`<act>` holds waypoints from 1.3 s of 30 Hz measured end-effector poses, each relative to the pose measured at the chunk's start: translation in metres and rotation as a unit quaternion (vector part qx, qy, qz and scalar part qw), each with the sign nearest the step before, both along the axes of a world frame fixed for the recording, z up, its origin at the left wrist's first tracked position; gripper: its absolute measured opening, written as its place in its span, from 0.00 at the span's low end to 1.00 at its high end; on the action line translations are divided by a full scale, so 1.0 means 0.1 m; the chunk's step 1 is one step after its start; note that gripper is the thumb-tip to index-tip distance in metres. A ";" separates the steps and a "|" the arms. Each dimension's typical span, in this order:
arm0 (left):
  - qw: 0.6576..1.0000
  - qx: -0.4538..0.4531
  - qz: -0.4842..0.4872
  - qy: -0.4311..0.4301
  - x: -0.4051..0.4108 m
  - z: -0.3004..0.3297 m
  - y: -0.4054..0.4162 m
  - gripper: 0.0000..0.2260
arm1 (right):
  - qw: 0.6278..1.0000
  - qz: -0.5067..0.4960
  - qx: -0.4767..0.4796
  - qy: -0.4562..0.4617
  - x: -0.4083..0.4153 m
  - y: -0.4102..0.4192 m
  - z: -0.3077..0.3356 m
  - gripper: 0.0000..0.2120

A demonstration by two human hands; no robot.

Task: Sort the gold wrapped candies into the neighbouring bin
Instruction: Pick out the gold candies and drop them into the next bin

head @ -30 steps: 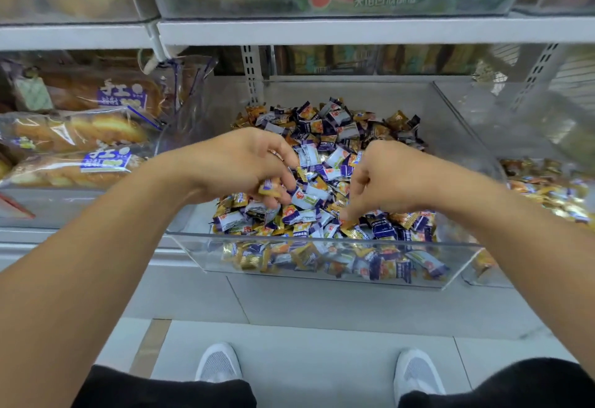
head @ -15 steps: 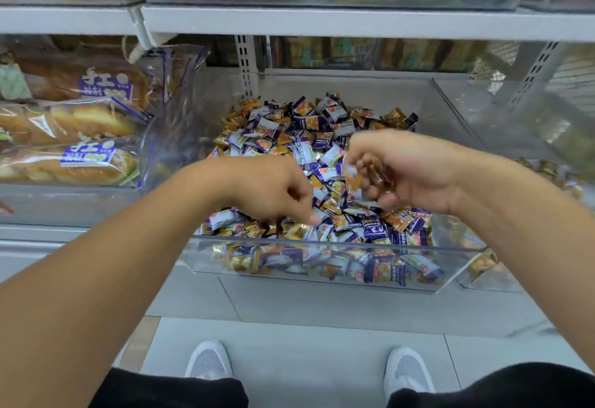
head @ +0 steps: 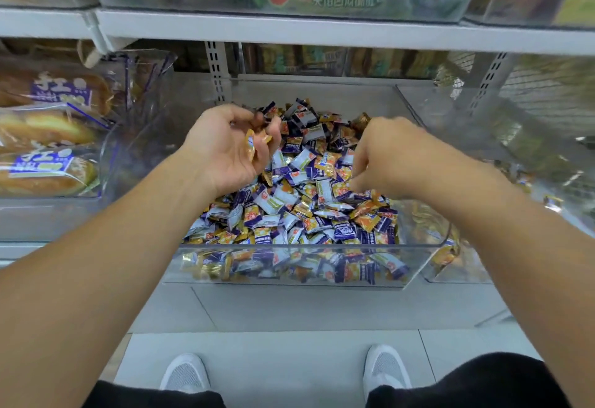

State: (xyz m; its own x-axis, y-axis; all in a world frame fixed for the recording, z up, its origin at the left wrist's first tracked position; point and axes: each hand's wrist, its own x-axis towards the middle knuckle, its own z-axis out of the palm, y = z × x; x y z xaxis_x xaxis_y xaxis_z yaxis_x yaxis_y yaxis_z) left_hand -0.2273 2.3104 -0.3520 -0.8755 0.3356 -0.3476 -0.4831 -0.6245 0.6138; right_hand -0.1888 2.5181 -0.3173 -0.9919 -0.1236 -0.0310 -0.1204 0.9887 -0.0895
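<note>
Reaching into a clear plastic bin [head: 289, 266] on a shop shelf, both bare hands work over a heap of small pillow-shaped candies [head: 299, 214] in crinkled foil, some purple and white, some gold and orange. The print on the wrappers is too small to read. The left hand [head: 225, 150] is turned palm up above the back left of the heap, its fingers curled round a few gold wrapped candies [head: 254, 143] cupped against the palm. The right hand [head: 386, 156] is knuckles up over the right side of the heap, fingers bent downward so the tips touch the wrappers; whether it holds a piece cannot be told. The neighbouring bin [head: 457, 266], also clear plastic, stands just beside the first on the right and shows gold wrappers through its wall. Left of the candy, long bread loaves [head: 45, 150] lie in transparent bags bearing purple labels with white Chinese characters, blurred. The shelf above [head: 289, 27] is pale grey metal; a box there carries green Chinese lettering, not legible. White mesh shoes [head: 185, 372] stand on pale floor tiles below.
</note>
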 end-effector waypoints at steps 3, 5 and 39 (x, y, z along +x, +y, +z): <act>0.948 -0.296 -0.051 0.104 -0.01 -0.01 0.15 0.03 | 0.977 0.028 0.169 -0.125 0.11 -0.13 0.02 0.15; 0.814 -0.516 -0.110 0.244 0.04 -0.02 0.25 0.06 | 0.960 0.042 0.226 -0.158 0.11 -0.16 0.01 0.16; 0.462 -0.700 -0.200 0.508 -0.03 -0.30 0.21 0.08 | 0.985 -0.042 -0.124 -0.110 0.22 -0.04 -0.08 0.18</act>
